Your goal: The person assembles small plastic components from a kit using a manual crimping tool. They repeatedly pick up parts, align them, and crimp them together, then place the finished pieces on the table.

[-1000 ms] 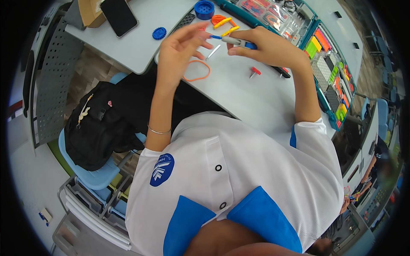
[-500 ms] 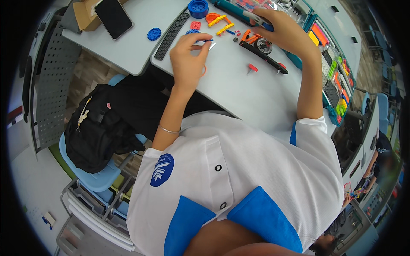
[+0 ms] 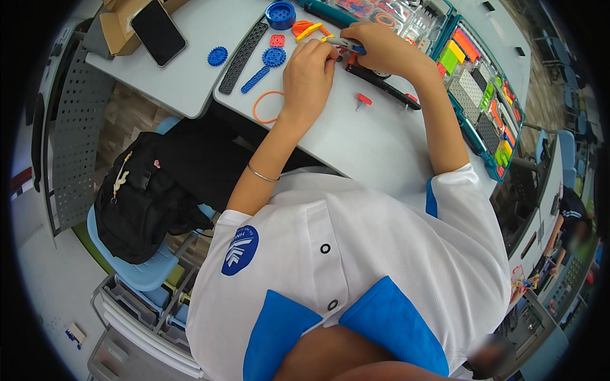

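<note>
My right hand (image 3: pixel 384 49) grips a grey tool with blue handles, like pliers (image 3: pixel 346 43). Its grey end reaches the fingertips of my left hand (image 3: pixel 309 76). The left fingers are pinched together; what lies between them is too small and hidden to name. Just beyond are yellow and orange building parts (image 3: pixel 309 29). Under and beside my right hand lies a black beam assembly (image 3: pixel 384 87), its wheel mostly covered. Left of my left hand are a blue gear (image 3: pixel 274 57), a short blue beam (image 3: pixel 255 79) and an orange rubber band (image 3: pixel 268 106).
A teal parts case (image 3: pixel 467 130) lies open along the right, full of coloured pieces. A long dark perforated strip (image 3: pixel 243 58), blue wheel (image 3: pixel 280 15) and red pin (image 3: pixel 363 101) lie on the table. A phone (image 3: pixel 159 32) rests on the left table. A black bag (image 3: pixel 149 190) sits on a chair.
My hands have come together, the right bringing the tool left and down to my left fingertips. My left hand has moved right, uncovering the rubber band and blue beam. The view has shifted slightly.
</note>
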Demonstrator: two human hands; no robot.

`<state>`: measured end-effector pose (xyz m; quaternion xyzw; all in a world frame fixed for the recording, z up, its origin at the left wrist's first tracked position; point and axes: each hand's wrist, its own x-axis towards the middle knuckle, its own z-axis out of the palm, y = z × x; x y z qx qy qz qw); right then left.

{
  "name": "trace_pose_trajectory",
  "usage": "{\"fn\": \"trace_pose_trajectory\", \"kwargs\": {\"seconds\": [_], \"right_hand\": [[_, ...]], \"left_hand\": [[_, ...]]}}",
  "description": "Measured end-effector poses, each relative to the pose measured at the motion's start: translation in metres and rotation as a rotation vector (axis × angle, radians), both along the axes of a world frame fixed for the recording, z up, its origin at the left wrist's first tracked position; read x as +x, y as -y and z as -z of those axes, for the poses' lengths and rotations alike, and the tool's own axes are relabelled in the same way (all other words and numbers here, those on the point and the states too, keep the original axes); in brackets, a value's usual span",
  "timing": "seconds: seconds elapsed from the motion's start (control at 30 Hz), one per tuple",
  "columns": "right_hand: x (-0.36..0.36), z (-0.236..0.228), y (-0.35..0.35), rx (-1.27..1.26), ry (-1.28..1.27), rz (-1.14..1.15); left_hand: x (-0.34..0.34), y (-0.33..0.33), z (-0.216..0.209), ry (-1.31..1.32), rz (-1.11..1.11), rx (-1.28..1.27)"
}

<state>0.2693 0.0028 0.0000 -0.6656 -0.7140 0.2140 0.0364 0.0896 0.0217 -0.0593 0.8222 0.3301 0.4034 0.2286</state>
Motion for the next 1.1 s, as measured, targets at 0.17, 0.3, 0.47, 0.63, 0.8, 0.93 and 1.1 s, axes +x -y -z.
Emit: {"fn": "trace_pose_trajectory", "kwargs": {"seconds": [0.17,0.3,0.47,0.63,0.8,0.93,1.1], "right_hand": [[0.010,0.002,0.006,0.183,-0.030,-0.093],[0.006,-0.033,0.013,0.239,-0.131,-0.127],[-0.023,-0.062,0.022,0.332,-0.197,-0.174],[-0.039,-0.061,0.022,0.565,-0.187,-0.270],[-0.050,-0.054,0.021,0.690,-0.194,-0.272],[-0.063,-0.071,0.036,0.755,-0.143,-0.306],[-0.071,-0.076,0.047,0.728,-0.155,-0.265]], "left_hand": [[-0.005,0.001,-0.003,0.061,-0.006,0.014],[-0.008,0.022,-0.026,0.384,0.160,-0.716],[-0.020,0.024,-0.041,0.657,0.405,-1.123],[-0.033,0.023,-0.056,0.944,0.527,-1.362],[-0.040,0.024,-0.073,0.975,0.378,-1.260],[-0.054,0.029,-0.079,0.822,0.331,-1.197],[-0.063,0.037,-0.095,0.842,0.369,-1.219]]}}
